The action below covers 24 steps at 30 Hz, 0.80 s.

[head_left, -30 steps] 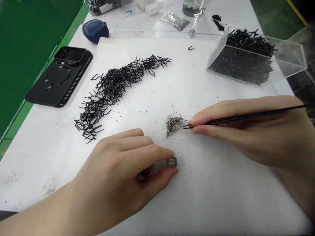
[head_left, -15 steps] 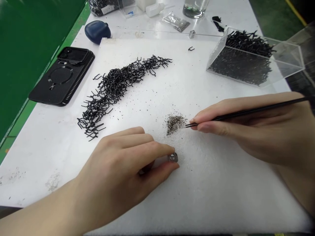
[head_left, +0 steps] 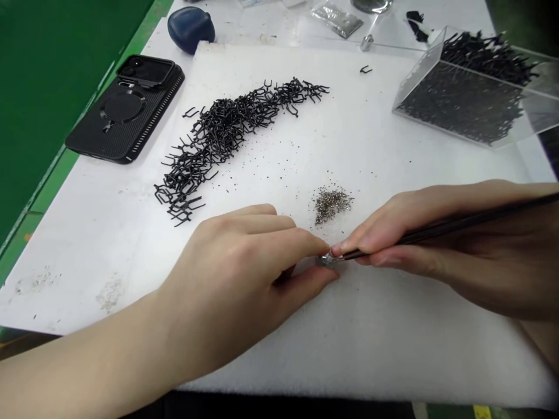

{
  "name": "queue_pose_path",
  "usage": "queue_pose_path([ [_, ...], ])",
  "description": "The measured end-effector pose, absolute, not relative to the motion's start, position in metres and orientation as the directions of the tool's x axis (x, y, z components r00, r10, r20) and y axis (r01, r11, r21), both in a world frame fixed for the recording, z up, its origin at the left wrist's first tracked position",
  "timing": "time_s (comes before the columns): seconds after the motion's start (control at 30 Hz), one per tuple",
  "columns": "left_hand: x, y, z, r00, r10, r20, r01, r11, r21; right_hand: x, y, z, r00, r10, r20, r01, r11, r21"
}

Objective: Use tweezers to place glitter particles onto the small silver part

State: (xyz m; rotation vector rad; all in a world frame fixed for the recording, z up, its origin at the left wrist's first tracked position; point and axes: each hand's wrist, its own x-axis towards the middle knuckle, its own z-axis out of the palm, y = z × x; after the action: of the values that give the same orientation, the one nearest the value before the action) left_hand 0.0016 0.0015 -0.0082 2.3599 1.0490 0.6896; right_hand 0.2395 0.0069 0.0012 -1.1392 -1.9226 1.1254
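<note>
My left hand (head_left: 257, 273) pinches a small shiny metal part (head_left: 326, 259) between thumb and forefinger, low over the white foam sheet (head_left: 384, 349). In my right hand (head_left: 419, 244) is a pair of black tweezers (head_left: 463, 224), gripped like a pen. Their tips reach the metal part, and my right fingertips lie close to the left ones. Whether the tips hold a grain cannot be seen. Just beyond both hands is a small heap of tiny brown metallic grains (head_left: 331, 206). Farther left lies a long pile of black forked pieces (head_left: 227, 128).
A clear box (head_left: 463, 105) of black pieces stands tilted at the right. At the left are a black phone (head_left: 124, 110) and a dark blue rounded case (head_left: 191, 29). A small plastic bag (head_left: 336, 18) and a metal nut-like piece (head_left: 366, 42) lie at the back.
My right hand has brought the tweezers from the grain heap to the metal part in my left hand. The whole view has shifted, with things sitting farther right and higher.
</note>
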Motion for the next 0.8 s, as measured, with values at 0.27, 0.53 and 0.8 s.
queue_pose_path([
  [0.27, 0.0028, 0.0013, -0.0016, 0.586, 0.774, 0.241, 0.545, -0.596, 0.589, 0.2392, 0.0066, 0.0027, -0.437, 0.897, 0.071, 0.384, 0.258, -0.887],
  [0.53, 0.0010, 0.0005, -0.0025, 0.585, 0.774, 0.242, 0.547, -0.597, 0.588, 0.2380, 0.0082, 0.0022, -0.429, 0.899, 0.089, 0.373, 0.266, -0.889],
  [0.8, 0.0031, 0.0002, -0.0018, 0.584, 0.772, 0.250, 0.543, -0.601, 0.587, 0.2374, 0.0088, 0.0028, -0.417, 0.904, 0.091, 0.387, 0.267, -0.883],
])
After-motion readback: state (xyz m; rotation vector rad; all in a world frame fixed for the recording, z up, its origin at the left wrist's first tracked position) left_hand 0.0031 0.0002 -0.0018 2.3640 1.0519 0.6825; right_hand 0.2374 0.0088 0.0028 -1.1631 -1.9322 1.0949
